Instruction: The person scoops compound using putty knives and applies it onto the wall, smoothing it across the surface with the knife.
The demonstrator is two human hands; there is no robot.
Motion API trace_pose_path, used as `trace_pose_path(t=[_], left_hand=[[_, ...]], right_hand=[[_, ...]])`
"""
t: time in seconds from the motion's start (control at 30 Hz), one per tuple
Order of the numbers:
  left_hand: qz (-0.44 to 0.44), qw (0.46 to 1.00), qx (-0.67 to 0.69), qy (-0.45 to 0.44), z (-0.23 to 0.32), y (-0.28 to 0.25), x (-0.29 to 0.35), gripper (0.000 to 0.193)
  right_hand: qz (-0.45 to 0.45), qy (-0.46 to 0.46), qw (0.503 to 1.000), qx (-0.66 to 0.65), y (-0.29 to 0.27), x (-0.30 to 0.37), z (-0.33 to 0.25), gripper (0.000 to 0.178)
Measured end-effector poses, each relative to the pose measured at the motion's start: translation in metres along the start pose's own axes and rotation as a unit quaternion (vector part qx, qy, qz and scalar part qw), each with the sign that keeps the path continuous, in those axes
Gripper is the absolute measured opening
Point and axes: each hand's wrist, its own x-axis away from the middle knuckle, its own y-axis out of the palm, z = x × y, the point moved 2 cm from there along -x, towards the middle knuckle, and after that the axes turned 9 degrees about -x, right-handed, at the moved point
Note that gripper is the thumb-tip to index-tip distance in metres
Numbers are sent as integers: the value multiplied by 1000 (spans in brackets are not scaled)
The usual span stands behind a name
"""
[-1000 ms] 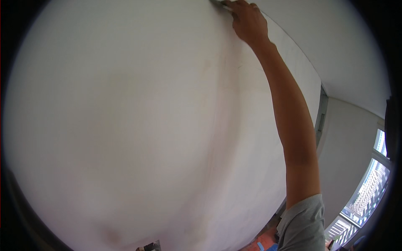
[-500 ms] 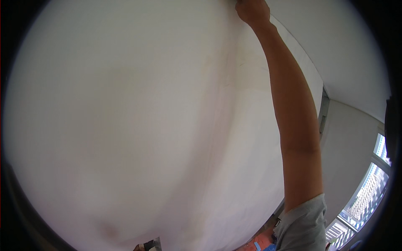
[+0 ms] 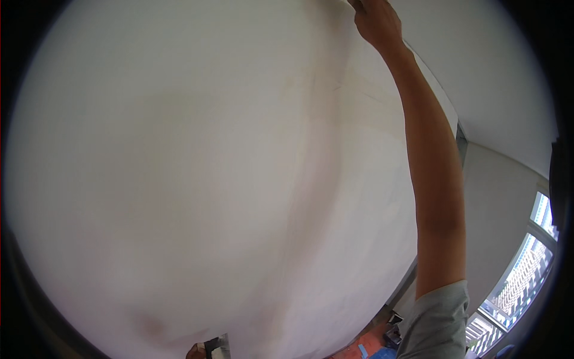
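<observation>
Using light, even pressure should suit the wall [image 3: 209, 179], which stands directly in front. The right hand [image 3: 378, 24] is raised high on the right; the view cuts off its fingertips, so I cannot tell whether its grip pinches something. The left hand [image 3: 195, 352], low and near, pinches a flat-bladed tool [image 3: 219, 346], better held clear of the wall.

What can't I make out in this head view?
Head view: bare right hand, fingers partly cut off by upper edge.
Head view: bare left hand and flat black-and-grey tool, partly cut off by lower edge.
Head view: dark floor clutter, too small and blurred.
</observation>
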Motion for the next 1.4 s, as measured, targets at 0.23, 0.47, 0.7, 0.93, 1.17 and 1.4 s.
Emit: trace_pose_path(t=[0.23,0.47,0.7,0.93,1.17,1.4], left_hand=[[-76,995,-44,36,-41,-45,1,38],[21,1000,13,-16,-15,-12,30,32],[-42,998,38,-6,-47,-3,8,36],[-26,999,17,-22,-33,6,-10,34],[-38,999,-10,14,-28,5,-8,34],[-25,979,-156,127,-23,-1,-15,28]], right_hand=[[-4,18,999,-26,14,-20,-22,33],[-8,-114,993,-12,-6,80,-54,45],[13,-105,994,-19,-37,124,-39,38],[-14,-11,999,-41,8,10,4,31],[20,-14,1000,-4,41,0,-1,32],[-19,-104,993,-50,29,102,-38,49]])
